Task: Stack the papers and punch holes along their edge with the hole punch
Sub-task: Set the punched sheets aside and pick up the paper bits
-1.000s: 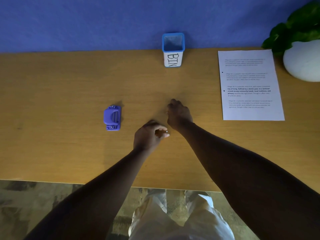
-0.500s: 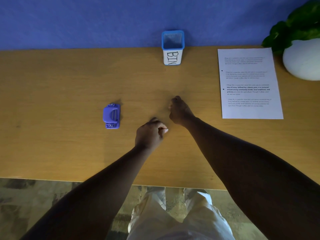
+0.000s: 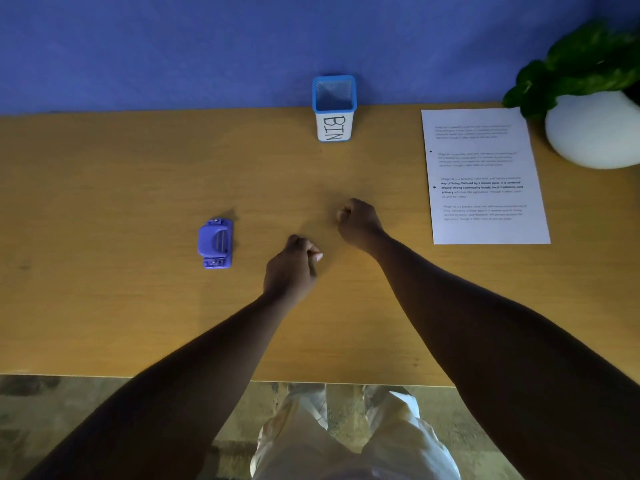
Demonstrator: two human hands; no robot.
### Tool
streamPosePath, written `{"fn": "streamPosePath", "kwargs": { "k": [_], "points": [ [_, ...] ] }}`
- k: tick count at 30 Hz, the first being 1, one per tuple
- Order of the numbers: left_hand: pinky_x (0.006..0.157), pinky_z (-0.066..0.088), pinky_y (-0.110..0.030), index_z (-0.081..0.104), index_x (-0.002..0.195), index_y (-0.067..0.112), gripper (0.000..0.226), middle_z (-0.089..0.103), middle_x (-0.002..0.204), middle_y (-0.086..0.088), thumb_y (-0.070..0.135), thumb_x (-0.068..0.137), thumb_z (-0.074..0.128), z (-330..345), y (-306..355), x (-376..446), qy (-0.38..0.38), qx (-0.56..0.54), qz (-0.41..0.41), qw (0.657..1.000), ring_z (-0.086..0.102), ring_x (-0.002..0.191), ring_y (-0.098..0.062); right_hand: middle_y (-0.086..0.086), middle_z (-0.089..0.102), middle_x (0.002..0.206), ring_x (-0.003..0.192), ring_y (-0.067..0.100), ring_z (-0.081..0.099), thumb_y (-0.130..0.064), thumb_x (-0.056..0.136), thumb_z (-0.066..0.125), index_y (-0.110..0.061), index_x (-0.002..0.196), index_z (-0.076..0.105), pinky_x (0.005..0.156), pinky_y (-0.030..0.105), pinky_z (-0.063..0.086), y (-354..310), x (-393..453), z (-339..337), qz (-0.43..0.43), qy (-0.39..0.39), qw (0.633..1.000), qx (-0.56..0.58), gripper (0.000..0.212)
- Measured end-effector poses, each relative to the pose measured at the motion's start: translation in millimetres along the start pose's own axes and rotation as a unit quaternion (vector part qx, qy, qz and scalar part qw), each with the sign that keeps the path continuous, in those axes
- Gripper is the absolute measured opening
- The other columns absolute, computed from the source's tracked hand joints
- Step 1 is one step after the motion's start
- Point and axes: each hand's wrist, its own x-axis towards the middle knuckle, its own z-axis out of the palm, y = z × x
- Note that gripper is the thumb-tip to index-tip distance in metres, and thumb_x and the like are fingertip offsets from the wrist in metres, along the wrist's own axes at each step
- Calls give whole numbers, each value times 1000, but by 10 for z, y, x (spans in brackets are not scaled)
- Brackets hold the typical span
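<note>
Papers (image 3: 485, 174) lie stacked at 2 o'clock on the desk (image 3: 104, 306), 2 holes already dotting their left edge. Hole punch (image 3: 214, 243) rests at 9 o'clock — set aside, likely finished. Left hand (image 3: 292, 268) and right hand (image 3: 358, 220) are both curled, perhaps pinching paper scraps for the bin (image 3: 334, 109) — I cannot tell.

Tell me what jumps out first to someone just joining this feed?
Two bare forearms reach over the wooden table, the left hand and right hand both curled into fists at its middle, holding nothing. A purple hole punch sits apart, left of the hands. The printed papers lie at the far right beside a white plant pot, and a blue cup labelled BIN stands at the back edge.
</note>
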Motion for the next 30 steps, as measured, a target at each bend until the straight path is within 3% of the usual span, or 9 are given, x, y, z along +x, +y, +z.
{"fn": "streamPosePath", "kwargs": {
  "k": [5, 8, 12, 15, 18, 22, 26, 30],
  "points": [
    [75, 50, -34, 64, 106, 24, 15, 58, 117, 0, 27, 95, 54, -273, 124, 439, 41, -42, -39, 998, 66, 93, -26, 9, 63, 103, 89, 21, 58, -11, 92, 49, -7, 102, 62, 68, 28, 45, -206, 96, -174, -16, 64, 994, 86, 16],
    [77, 46, -30, 66, 102, 24, 13, 60, 116, -2, 24, 94, 56, -513, 242, 791, 76, -76, -33, 994, 65, 97, -25, 9, 64, 97, 90, 24, 62, -5, 90, 48, -5, 96, 61, 71, 34, 52, -448, 230, -332, -47, 104, 985, 126, 14],
    [76, 43, -25, 65, 103, 25, 13, 61, 113, 2, 29, 96, 55, -841, 406, 1290, 115, -102, -7, 988, 63, 94, -17, 11, 62, 90, 81, 21, 56, 0, 89, 48, -2, 90, 58, 59, 22, 42, -774, 484, -558, -97, 165, 974, 119, 11],
    [80, 42, -27, 67, 104, 22, 17, 62, 112, 2, 31, 94, 55, -1057, 521, 1687, 130, -108, 14, 986, 63, 96, -17, 16, 64, 92, 83, 23, 57, 4, 86, 48, 5, 91, 60, 62, 26, 43, -966, 709, -741, -124, 194, 969, 91, 13],
    [83, 43, -29, 67, 105, 21, 20, 63, 116, -1, 34, 94, 56, -1205, 608, 2027, 122, -93, 19, 988, 62, 102, -19, 17, 64, 96, 90, 26, 59, 7, 83, 47, 4, 90, 61, 72, 32, 47, -1104, 930, -919, -151, 199, 967, 53, 15],
    [86, 49, -35, 69, 103, 21, 18, 65, 116, 0, 31, 94, 56, -1296, 708, 2337, 92, -85, 23, 992, 63, 104, -19, 17, 63, 97, 85, 25, 57, 9, 83, 46, -7, 83, 56, 64, 28, 38, -1221, 1178, -1042, -170, 180, 968, -29, 18],
    [82, 52, -34, 73, 101, 23, 19, 70, 114, 2, 29, 93, 57, -1336, 769, 2494, 89, -54, 18, 994, 65, 103, -20, 14, 67, 98, 88, 24, 62, 7, 85, 56, -1, 92, 66, 65, 26, 39, -1225, 1365, -1052, -165, 129, 968, -141, 15],
    [82, 56, -35, 78, 102, 26, 24, 75, 109, 5, 25, 92, 57, -1353, 787, 2543, 90, -27, 17, 995, 68, 99, -19, 12, 69, 96, 90, 24, 65, -1, 87, 61, -4, 94, 70, 67, 23, 41, -1177, 1416, -1069, -174, 111, 963, -173, 12]
  ]
}}
